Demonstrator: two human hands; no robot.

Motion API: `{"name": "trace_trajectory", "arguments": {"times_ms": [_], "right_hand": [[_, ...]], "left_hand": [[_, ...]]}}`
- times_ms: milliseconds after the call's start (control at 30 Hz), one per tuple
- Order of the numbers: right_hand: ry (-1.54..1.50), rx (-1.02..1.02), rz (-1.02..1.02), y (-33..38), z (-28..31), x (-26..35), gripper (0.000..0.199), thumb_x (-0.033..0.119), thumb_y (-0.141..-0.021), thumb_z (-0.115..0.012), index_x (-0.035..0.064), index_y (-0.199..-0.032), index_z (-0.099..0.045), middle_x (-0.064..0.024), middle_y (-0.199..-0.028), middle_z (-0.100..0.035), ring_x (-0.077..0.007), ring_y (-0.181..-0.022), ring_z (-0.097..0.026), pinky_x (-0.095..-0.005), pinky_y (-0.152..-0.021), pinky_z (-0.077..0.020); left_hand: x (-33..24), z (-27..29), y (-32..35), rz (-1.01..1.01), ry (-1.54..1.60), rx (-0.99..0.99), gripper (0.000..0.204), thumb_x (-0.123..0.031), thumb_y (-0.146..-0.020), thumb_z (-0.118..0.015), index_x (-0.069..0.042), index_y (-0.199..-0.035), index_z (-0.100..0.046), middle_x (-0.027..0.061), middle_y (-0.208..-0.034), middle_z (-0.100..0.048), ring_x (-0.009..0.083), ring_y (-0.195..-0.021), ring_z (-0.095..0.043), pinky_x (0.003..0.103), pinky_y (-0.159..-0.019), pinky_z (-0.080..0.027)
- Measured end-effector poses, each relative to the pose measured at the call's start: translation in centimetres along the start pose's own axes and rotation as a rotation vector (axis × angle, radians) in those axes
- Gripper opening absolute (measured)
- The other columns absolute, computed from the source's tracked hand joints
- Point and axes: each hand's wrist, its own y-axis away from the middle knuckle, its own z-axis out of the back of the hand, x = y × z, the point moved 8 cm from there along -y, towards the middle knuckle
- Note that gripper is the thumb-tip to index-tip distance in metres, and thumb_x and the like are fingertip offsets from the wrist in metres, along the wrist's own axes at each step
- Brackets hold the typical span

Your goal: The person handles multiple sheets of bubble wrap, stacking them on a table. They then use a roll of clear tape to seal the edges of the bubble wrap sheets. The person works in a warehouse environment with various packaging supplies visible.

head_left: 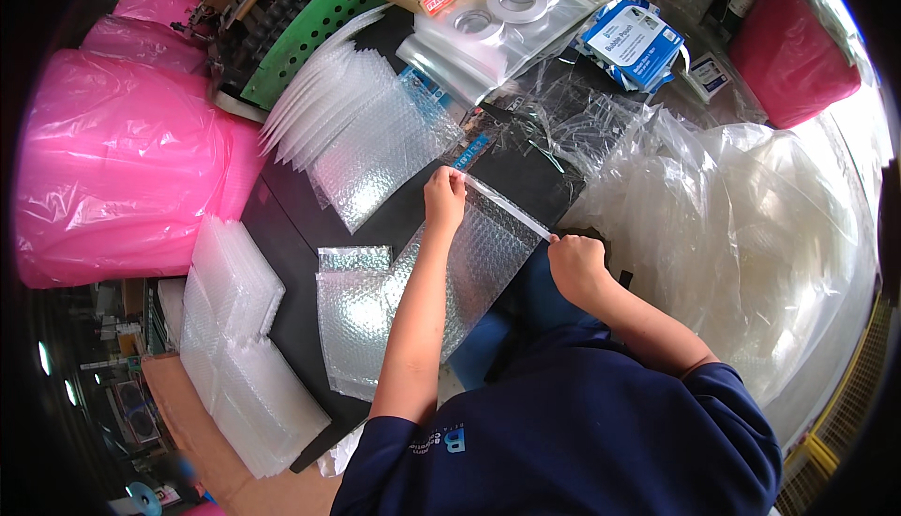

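A clear bubble wrap pouch (479, 262) lies at the near edge of the black table, partly under my left forearm. Along its upper right edge runs a white strip of tape (510, 207), stretched between my two hands. My left hand (445, 200) is closed in a pinch at the pouch's far corner, by one end of the strip. Closed at the strip's other end, my right hand (578, 268) is beyond the table's edge. Another bubble wrap pouch (352, 314) lies flat to the left of my left forearm. The fingertips' exact grip is too small to make out.
Fanned bubble pouches (347, 112) lie at the back, and more are stacked (235, 328) at left. Tape rolls (516, 0) rest on clear film beyond. Pink bags (131, 169) stand left; a large clear plastic bag (723, 244) bulges at right. The black table (291, 206) shows between stacks.
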Motion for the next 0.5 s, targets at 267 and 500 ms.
{"name": "trace_trajectory", "arguments": {"times_ms": [267, 500], "right_hand": [[-0.022, 0.075, -0.002, -0.3, -0.3, -0.2, 0.017, 0.012, -0.087, -0.053, 0.0112, -0.087, -0.069, -0.0012, -0.077, -0.069, -0.0166, -0.073, -0.068, -0.0291, -0.05, -0.0463], [-0.034, 0.004, 0.023, -0.6, -0.5, -0.1, 0.029, 0.017, -0.095, -0.043, 0.009, -0.082, -0.067, -0.0032, -0.072, -0.067, -0.02, -0.067, -0.067, -0.0314, -0.051, -0.0494]], "left_hand": [[0.3, -0.3, -0.3, -0.008, -0.041, 0.002, 0.01, -0.006, -0.083, -0.062, 0.0, -0.08, -0.055, 0.0138, -0.073, -0.061, 0.0253, -0.062, -0.063, 0.037, -0.059, -0.05], [1.4, 0.0, -0.3, 0.1, -0.003, 0.004, 0.016, -0.004, -0.081, -0.065, 0.001, -0.086, -0.051, 0.0141, -0.073, -0.06, 0.0268, -0.062, -0.062, 0.038, -0.062, -0.05]]}}
